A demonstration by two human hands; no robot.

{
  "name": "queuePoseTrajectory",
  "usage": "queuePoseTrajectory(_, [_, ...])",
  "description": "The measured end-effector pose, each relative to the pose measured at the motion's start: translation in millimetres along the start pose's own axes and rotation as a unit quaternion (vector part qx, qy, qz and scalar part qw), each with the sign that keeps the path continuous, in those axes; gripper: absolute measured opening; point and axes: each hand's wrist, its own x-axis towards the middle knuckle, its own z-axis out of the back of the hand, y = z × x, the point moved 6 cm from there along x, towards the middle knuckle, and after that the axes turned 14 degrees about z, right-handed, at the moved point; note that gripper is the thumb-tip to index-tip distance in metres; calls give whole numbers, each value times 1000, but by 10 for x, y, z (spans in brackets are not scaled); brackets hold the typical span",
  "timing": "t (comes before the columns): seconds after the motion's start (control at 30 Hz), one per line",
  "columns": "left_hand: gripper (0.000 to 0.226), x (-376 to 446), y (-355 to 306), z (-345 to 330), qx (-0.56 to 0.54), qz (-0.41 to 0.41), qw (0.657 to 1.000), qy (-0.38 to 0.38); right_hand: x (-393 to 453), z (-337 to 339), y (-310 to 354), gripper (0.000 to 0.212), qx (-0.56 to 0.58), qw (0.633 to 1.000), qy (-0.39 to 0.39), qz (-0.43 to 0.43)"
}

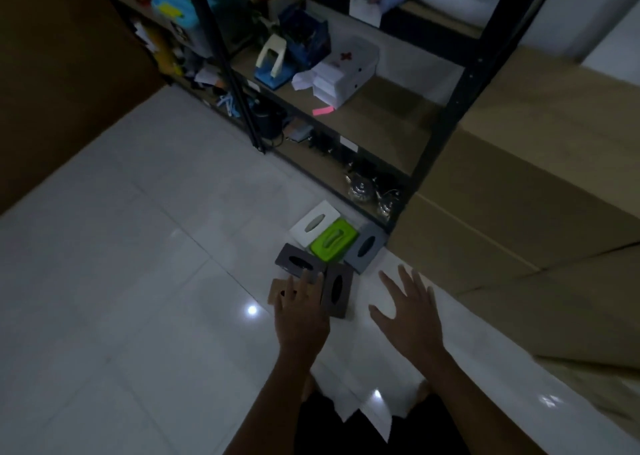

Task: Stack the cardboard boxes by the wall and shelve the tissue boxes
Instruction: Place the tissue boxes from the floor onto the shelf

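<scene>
Head view: tissue boxes not yet shelved

Six tissue boxes (pixel 330 250) are seen clustered on the floor (pixel 138 246) by the shelf (pixel 377 122). Cardboard boxes (pixel 519 212) are stacked at the wall. Left hand (pixel 301 312) and right hand (pixel 408 312) are spread, nothing held.

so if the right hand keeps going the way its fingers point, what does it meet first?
Probably the grey tissue box, leaning by the shelf's corner post. The right hand is open, with bare floor between; depth is unclear, so it could pass over it.
</scene>
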Motion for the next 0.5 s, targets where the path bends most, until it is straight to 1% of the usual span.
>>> queuePoseTrajectory(0.03, [73, 104, 55, 1, 7, -8, 1000, -3, 53, -26, 39, 71, -1, 1000, 3, -4])
queuePoseTrajectory(0.1, [71, 300, 117, -16, 16, -22, 999, 23, 159, -44, 111, 71, 5, 1000, 2, -16])
queuePoseTrajectory(0.2, [69, 668, 173, -76, 3, -11, 999, 35, 394, -75, 187, 77, 11, 1000, 0, -14])
queuePoseTrajectory(0.27, [70, 909, 151, -156, 2, -1, 998, 60, 624, -142, 101, 79, 20, 1000, 9, -17])
queuePoseTrajectory(0.37, [75, 1254, 138, -275, -15, 19, 997, 76, 973, -331, -46, 75, 31, 999, 26, -10])
queuePoseTrajectory(0.5, [78, 1950, 66, -678, -18, 17, 998, 57, 1557, -896, -438, 83, 29, 999, 20, 1])
